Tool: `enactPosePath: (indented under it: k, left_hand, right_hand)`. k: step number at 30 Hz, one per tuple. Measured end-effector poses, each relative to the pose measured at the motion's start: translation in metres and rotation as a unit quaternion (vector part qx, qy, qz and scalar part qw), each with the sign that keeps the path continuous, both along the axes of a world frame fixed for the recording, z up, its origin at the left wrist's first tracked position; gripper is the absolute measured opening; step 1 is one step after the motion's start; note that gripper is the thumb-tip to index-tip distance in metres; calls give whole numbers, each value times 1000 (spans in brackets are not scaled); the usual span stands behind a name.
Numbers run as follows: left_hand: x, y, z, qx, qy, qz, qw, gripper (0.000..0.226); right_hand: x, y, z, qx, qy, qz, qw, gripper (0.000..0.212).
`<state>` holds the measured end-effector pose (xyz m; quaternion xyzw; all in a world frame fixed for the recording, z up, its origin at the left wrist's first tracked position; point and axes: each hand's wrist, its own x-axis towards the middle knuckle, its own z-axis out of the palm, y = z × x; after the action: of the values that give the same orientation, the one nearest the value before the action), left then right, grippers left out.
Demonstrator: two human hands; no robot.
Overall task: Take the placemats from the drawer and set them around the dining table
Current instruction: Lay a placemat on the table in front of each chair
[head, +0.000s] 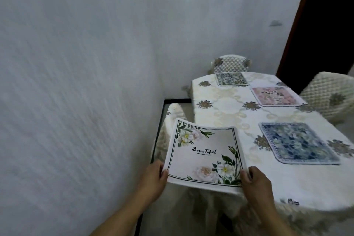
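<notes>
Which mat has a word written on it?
The white flowered placemat held by the left hand and right hand. It says "Beautiful". The blue, pink and green mats on the table show only patterns.

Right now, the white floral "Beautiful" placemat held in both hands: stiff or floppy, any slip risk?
The white floral placemat looks flexible rather than rigid: its far edge curls upward while the left hand and right hand pinch only the near corners. It is probably light. Its surface seems smooth, so it may slide on the tablecloth.
</notes>
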<state>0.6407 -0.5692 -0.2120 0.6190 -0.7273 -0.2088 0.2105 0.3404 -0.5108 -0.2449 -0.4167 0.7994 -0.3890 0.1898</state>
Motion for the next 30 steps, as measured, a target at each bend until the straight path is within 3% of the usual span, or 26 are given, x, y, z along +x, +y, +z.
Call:
enactPosePath:
  k: [7, 13, 22, 25, 30]
  left_hand:
    - [0, -136, -3, 12, -28, -17, 999, 24]
    - [-25, -240, -9, 11, -21, -72, 997, 8]
    - [-79, -413, -34, 14, -18, -237, 971, 13]
    - [-99, -470, -35, 15, -12, -310, 951, 25]
    - [-138, -537, -38, 10, -35, -412, 910, 15]
  right_hand:
    - [-6, -130, -10, 0, -23, 10, 1000, 35]
    - [-20, -199, -8, -3, -31, -31, 999, 35]
    - [-24, -275, -18, 8, -24, -201, 979, 34]
    - [-12, -296, -22, 9, -32, -280, 959, 34]
    - [16, -313, -28, 23, -43, -371, 927, 33]
